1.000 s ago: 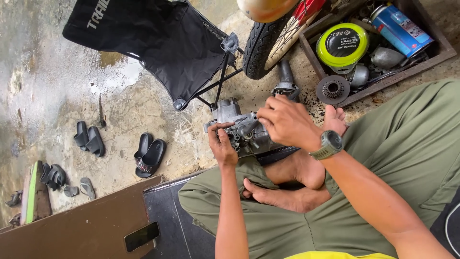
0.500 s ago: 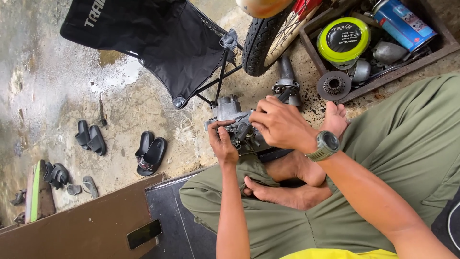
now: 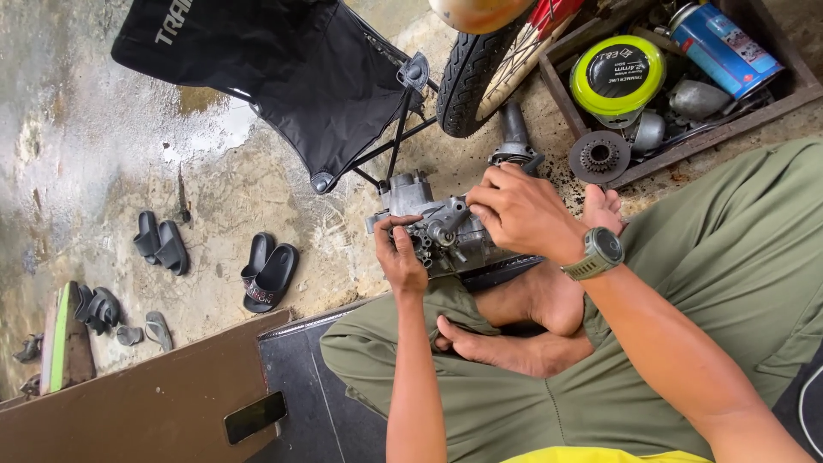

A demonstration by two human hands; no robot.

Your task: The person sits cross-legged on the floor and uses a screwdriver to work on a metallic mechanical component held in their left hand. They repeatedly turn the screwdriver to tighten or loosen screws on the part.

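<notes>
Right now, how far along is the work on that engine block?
Done: the grey engine block is off the bike and sits on the ground in front of crossed legs; a sprocket lies loose by the wooden parts tray. In hand: left hand steadies it, right hand grips its top. Left: cannot tell; fittings remain attached.

The grey cast-metal engine block (image 3: 437, 231) sat on the wet concrete floor (image 3: 103, 146) in front of the person's crossed bare feet, with the left hand (image 3: 399, 253) on its near left side and the right hand (image 3: 519, 210) over its right end. Beyond it stood the black folding fabric chair (image 3: 291, 77), and to the chair's right the black spoked motorcycle wheel (image 3: 480, 77). Right of the wheel lay the wooden tray (image 3: 591, 129), holding the round yellow-green spool (image 3: 617, 75) and the blue metal can (image 3: 722, 47). 2 pairs of black rubber sandals (image 3: 266, 273) lay far left.
</notes>
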